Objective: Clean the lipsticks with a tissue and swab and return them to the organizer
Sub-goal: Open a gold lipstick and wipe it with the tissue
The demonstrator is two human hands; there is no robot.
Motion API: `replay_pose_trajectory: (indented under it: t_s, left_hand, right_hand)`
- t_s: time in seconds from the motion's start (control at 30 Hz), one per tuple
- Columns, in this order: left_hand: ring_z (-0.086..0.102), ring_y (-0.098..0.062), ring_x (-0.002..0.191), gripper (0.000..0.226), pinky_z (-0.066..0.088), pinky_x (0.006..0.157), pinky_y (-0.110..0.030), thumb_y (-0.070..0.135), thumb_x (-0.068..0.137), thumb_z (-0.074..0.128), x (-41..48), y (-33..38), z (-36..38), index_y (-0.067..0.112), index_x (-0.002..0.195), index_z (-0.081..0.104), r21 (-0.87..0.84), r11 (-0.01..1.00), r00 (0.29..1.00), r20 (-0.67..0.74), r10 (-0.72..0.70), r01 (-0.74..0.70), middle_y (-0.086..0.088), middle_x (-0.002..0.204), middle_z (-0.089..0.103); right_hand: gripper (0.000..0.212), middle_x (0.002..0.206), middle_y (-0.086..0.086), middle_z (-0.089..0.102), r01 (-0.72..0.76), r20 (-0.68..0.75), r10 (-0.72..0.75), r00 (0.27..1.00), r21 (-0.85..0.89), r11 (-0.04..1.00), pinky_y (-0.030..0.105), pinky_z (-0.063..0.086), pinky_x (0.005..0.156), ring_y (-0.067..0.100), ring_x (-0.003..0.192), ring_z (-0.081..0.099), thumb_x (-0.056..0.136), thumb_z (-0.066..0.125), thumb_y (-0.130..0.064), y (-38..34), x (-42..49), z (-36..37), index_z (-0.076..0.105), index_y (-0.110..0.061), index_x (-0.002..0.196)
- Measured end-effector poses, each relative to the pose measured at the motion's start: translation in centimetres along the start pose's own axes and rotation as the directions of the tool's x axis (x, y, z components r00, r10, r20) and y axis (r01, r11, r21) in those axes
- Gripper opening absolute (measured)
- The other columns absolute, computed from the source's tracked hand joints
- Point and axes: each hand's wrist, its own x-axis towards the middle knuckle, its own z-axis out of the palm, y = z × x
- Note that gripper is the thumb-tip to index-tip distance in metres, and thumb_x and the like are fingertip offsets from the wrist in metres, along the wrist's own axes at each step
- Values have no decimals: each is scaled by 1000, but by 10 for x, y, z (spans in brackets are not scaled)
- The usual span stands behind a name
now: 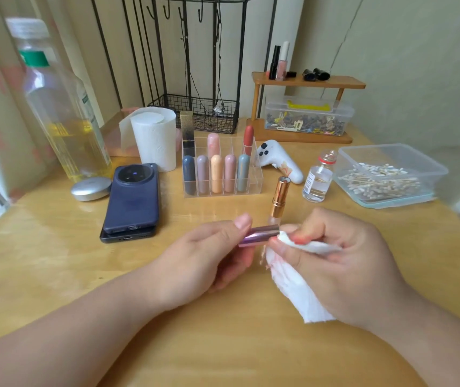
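My left hand (pixel 209 255) grips a shiny pink-purple lipstick tube (pixel 259 234), held level above the table. My right hand (pixel 343 263) pinches a white tissue (pixel 295 289) stained red and presses it against the tube's open right end. Just behind them a gold lipstick (pixel 280 199) stands upright on the table with its top open. Farther back the clear acrylic organizer (pixel 255 178) holds several pastel lipsticks, one uncapped red lipstick (pixel 248 138) and a gold-black tube (pixel 187 129). A clear box of cotton swabs (pixel 385 177) stands at the right.
A small glass bottle of clear liquid (pixel 318 180) and a white controller (pixel 277 160) lie right of the organizer. To the left are a tissue roll (pixel 154 138), stacked phones (pixel 132 199), a silver compact (pixel 91 189) and a large oil bottle (pixel 61 107). A wooden shelf (pixel 307 82) stands behind.
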Motion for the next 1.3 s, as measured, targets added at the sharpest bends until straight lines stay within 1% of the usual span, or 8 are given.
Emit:
replay_pose_trajectory:
  t_s: [0.13, 0.3, 0.4, 0.53, 0.7, 0.97, 1.13, 1.3]
  left_hand:
    - [30, -20, 48, 50, 20, 42, -29, 54, 96, 41, 0, 4, -2, 10, 73, 46, -339, 926, 979, 168, -116, 168, -8, 57, 32]
    - [26, -16, 51, 36, 21, 42, -24, 46, 94, 50, 2, -4, 4, 15, 75, 50, -357, 928, 994, 22, -103, 105, -1, 62, 37]
    - [35, -13, 55, 36, 30, 48, -23, 54, 95, 48, 0, -8, 4, 22, 78, 50, 61, 997, 990, -131, 50, -43, 9, 63, 44]
    - [51, -8, 69, 36, 37, 58, -20, 57, 99, 35, -5, -8, -4, 26, 96, 53, 713, 678, 924, -115, 365, -179, 11, 76, 55]
    - [37, -14, 50, 44, 29, 47, -26, 55, 96, 45, 1, -1, 2, 19, 74, 56, 16, 1000, 997, -80, 3, -2, 1, 57, 47]
    - [21, -14, 48, 45, 17, 40, -21, 53, 93, 48, 1, 12, 3, 13, 72, 51, -470, 840, 962, 163, -218, 270, -2, 58, 28]
    - [39, -8, 52, 50, 35, 51, -22, 67, 96, 43, -1, 6, 9, 25, 73, 58, 110, 993, 984, -177, -33, 53, 11, 58, 45]
    - [43, -8, 63, 32, 37, 55, -30, 50, 102, 36, -7, 3, -4, 23, 98, 52, 827, 516, 883, -54, 467, -222, 18, 75, 47]
  right_hand:
    - [23, 54, 2, 47, 310, 156, -278, 948, -238, 921, 15, 43, 67, 26, 48, 39, 90, 62, 7, 6, 2, -5, 52, 0, 69]
    - [33, 59, -3, 62, 57, -18, -61, 998, -199, 978, 22, 50, 53, 21, 54, 62, 85, 73, 1, 3, 2, 3, 51, -16, 67]
    - [30, 57, 3, 62, -313, -23, 327, 945, 233, 921, 19, 49, 52, 17, 54, 62, 78, 75, 7, -3, 7, 4, 47, 1, 68]
    - [15, 71, 24, 60, -538, 229, 494, 839, 494, 683, 36, 53, 58, 35, 66, 63, 76, 71, 1, -4, 11, -1, 58, 8, 81]
    - [32, 66, 21, 66, -237, -19, 243, 970, 156, 959, 37, 54, 56, 33, 61, 66, 76, 81, -5, 1, 5, -3, 51, -8, 66]
    - [25, 59, 3, 53, 283, 86, -270, 959, -270, 920, 35, 44, 46, 28, 50, 45, 88, 68, 2, 6, -1, 2, 52, -11, 72]
    - [35, 57, 0, 64, -241, -78, 256, 963, 162, 957, 20, 49, 53, 12, 53, 61, 79, 76, 4, -8, 3, 10, 50, -11, 61]
    - [10, 69, 15, 63, -563, 339, 453, 825, 569, 599, 31, 53, 61, 25, 65, 64, 79, 66, -4, -13, 10, 1, 71, -6, 70]
